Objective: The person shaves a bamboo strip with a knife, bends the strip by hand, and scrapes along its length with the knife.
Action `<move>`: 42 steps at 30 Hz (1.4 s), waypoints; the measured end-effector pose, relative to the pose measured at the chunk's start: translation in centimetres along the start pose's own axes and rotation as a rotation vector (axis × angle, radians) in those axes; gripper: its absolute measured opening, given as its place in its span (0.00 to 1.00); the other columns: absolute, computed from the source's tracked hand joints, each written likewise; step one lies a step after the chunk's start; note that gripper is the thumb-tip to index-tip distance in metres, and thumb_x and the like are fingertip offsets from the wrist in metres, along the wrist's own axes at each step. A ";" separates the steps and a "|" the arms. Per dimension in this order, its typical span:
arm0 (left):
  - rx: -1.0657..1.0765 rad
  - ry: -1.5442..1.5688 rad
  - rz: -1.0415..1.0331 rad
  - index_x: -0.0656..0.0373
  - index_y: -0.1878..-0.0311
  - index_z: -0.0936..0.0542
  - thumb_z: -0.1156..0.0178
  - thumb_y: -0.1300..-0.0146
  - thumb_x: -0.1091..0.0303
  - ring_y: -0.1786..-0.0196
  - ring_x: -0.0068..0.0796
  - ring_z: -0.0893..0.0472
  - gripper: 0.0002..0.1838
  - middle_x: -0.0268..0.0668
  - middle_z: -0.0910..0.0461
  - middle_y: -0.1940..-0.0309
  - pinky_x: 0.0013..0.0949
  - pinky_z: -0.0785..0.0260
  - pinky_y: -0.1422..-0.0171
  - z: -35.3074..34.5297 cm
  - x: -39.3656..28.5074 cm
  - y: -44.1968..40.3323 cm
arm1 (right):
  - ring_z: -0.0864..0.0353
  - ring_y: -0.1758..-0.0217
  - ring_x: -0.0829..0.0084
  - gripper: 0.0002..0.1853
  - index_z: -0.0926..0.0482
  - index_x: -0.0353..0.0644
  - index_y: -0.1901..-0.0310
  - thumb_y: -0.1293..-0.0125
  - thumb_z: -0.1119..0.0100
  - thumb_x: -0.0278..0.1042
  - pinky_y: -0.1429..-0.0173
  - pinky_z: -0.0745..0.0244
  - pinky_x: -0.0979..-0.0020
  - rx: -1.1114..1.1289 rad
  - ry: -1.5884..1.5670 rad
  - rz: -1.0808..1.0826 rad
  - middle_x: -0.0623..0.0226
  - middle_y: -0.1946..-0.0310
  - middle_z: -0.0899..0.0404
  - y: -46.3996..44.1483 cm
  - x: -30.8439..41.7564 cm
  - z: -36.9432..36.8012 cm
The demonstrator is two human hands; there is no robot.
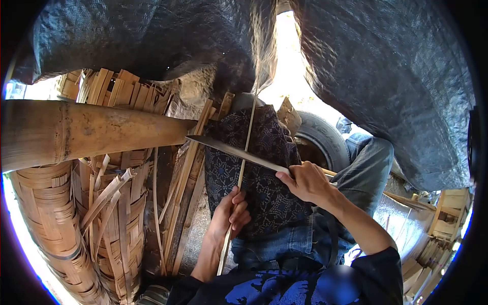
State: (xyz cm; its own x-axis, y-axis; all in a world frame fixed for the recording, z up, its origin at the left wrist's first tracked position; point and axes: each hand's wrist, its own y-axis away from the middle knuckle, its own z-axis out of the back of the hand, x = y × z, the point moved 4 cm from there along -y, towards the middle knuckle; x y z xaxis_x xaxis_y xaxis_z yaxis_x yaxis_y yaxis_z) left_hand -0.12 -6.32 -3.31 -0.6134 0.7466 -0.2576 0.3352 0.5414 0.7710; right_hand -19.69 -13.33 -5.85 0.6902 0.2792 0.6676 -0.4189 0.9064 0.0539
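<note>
My left hand point(230, 216) is closed around a long, thin bamboo strip point(249, 129) that runs up from my lap past the top of my knees. In my right hand point(307, 180) is the handle of a long knife point(229, 149), its blade pointing left and lying across the strip. Where blade and strip cross, I cannot tell which edge meets it. A dark patterned cloth point(267, 203) covers my thigh beneath both of them.
A thick bamboo pole point(117, 129) reaches in from the left, close to the knife tip. Woven bamboo baskets point(48, 213) and split bamboo pieces point(185, 178) stand at the left. Beyond my knee is a tire point(323, 134). Dark tarpaulin point(391, 76) hangs overhead.
</note>
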 end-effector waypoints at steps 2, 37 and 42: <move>0.021 0.139 0.025 0.45 0.75 0.38 0.65 0.26 0.52 0.95 0.18 0.49 0.19 0.21 0.46 0.96 0.22 0.55 0.84 0.2 0.6 0.1 | 0.38 0.94 0.63 0.31 0.32 0.39 0.90 0.37 0.43 0.54 0.88 0.41 0.64 -0.042 0.071 0.066 0.62 0.97 0.41 -0.1 0.2 0.0; -0.305 -0.832 -0.188 0.58 0.73 0.31 0.58 0.27 0.53 0.86 0.13 0.40 0.21 0.23 0.38 0.87 0.22 0.48 0.83 -0.3 0.1 2.1 | 0.39 0.94 0.80 0.39 0.27 0.40 0.86 0.28 0.72 0.62 0.87 0.40 0.70 0.318 -0.117 -0.555 0.74 0.95 0.39 -4.9 -5.7 2.2; -0.309 -0.878 -0.210 0.55 0.71 0.32 0.59 0.27 0.52 0.88 0.15 0.39 0.20 0.25 0.38 0.90 0.22 0.46 0.85 -0.1 -0.9 1.3 | 0.34 0.89 0.64 0.36 0.36 0.35 0.87 0.29 0.64 0.58 0.78 0.38 0.58 0.291 -0.276 -0.308 0.59 0.93 0.39 -0.7 -1.1 1.7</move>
State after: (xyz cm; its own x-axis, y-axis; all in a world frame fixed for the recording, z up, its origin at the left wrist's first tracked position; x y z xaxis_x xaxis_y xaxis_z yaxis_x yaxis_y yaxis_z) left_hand 0.80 -6.38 -2.03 0.1582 0.7377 -0.6563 -0.0019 0.6649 0.7469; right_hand -21.21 -14.83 -5.34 0.6427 -0.1171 0.7571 -0.3946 0.7965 0.4581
